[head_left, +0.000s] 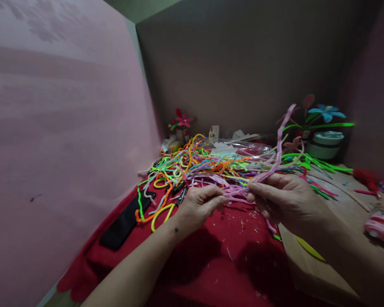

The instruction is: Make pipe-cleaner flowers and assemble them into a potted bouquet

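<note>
My right hand (pixel 284 196) pinches a pink pipe cleaner (pixel 279 147), whose fuzzy length rises up and away above the fingers. My left hand (pixel 200 204) is closed too, its thumb and fingertips pressed together at the pink strands that run between the hands. How many strands each hand holds is hard to make out against the pink ones behind. Just beyond the hands spreads a tangled pile of colourful pipe cleaners (pixel 192 160). Yellow-handled scissors (pixel 163 213) lie beside my left wrist, partly covered by it.
A black phone (pixel 124 226) lies at left on the red cloth (pixel 224 273), which is dotted with clippings. Pipe-cleaner flowers, one blue (pixel 327 113), one red-pink (pixel 184 120), stand at the back. A pale green pot (pixel 325 147) and a pink toy car (pixel 381 226) are at right.
</note>
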Available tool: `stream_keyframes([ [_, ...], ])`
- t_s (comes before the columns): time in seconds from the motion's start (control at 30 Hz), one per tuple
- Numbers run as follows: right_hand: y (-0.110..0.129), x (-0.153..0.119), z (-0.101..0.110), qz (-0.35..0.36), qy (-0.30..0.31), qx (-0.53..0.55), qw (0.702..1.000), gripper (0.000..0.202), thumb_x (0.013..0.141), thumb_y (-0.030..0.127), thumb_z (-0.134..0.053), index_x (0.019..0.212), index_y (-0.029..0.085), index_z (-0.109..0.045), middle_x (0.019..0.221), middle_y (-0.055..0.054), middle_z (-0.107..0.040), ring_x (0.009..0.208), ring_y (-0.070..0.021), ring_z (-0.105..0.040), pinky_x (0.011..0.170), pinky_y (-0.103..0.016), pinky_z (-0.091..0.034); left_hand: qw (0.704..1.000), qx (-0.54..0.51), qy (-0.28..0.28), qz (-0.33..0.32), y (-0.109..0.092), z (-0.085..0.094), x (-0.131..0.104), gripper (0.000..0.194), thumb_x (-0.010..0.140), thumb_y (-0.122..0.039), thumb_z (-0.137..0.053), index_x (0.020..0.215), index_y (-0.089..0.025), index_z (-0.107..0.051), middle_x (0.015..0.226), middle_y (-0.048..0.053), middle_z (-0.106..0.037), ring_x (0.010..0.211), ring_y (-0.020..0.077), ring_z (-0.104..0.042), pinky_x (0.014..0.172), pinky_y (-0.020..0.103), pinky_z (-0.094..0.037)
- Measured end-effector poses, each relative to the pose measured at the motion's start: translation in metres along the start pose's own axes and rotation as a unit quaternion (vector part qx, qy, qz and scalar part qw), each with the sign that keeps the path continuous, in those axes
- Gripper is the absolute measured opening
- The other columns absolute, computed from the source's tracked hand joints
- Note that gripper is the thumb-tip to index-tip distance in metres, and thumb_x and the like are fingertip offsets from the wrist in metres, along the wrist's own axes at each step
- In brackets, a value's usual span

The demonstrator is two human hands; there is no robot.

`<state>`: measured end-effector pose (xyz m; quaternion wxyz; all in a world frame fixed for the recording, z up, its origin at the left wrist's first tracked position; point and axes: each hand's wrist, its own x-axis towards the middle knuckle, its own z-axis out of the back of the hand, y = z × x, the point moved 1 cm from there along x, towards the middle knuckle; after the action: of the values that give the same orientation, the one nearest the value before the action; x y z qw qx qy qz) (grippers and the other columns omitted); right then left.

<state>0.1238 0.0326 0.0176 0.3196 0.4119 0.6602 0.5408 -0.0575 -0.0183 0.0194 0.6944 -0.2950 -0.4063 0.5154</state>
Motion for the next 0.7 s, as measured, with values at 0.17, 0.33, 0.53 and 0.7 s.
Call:
stream_keyframes([
  [0.17,-0.001,0.002,0.000,0.047,-0.029,0.037,0.998,0.024,0.064,0.033,-0.072,0.068,0.014,-0.060,0.060,-0.004,-0.065,0.035,-0.0076,-0.049,0.029,-0.017,-0.033,0.980,0.117,-0.131,0.094,0.021,0.046,-0.042,0.026,0.080,-0.037,-0.049,0.074,-0.015,-0.062,0.062,-0.001,-0.056,0.056,0.0097,-0.048,0.052,0.020,-0.035],
  [0.33,-0.009,0.004,-0.001,0.042,-0.005,0.040,0.998,0.020,0.066,0.032,-0.071,0.066,0.014,-0.062,0.059,-0.003,-0.065,0.039,-0.0081,-0.052,0.034,-0.018,-0.038,0.903,0.371,-0.080,0.200,0.052,0.072,-0.074,0.024,0.079,-0.037,-0.048,0.091,-0.019,-0.059,0.089,0.004,-0.063,0.080,0.0182,-0.058,0.069,0.026,-0.041],
  [0.53,-0.023,0.005,-0.007,0.024,0.048,0.019,0.998,0.023,0.067,0.034,-0.069,0.068,0.013,-0.062,0.056,-0.002,-0.064,0.038,-0.0072,-0.050,0.034,-0.018,-0.038,0.856,0.476,0.009,0.203,0.062,0.060,-0.071,0.027,0.079,-0.031,-0.043,0.101,-0.018,-0.050,0.098,0.009,-0.060,0.087,0.0215,-0.059,0.070,0.029,-0.041],
  [0.7,-0.030,0.008,-0.004,0.016,0.054,0.001,0.998,0.024,0.069,0.036,-0.068,0.068,0.013,-0.061,0.050,-0.001,-0.060,0.036,-0.0074,-0.048,0.035,-0.019,-0.037,0.859,0.458,0.043,0.226,0.051,0.064,-0.065,0.020,0.075,-0.021,-0.038,0.092,-0.017,-0.048,0.083,0.007,-0.060,0.074,0.0206,-0.059,0.062,0.028,-0.036],
])
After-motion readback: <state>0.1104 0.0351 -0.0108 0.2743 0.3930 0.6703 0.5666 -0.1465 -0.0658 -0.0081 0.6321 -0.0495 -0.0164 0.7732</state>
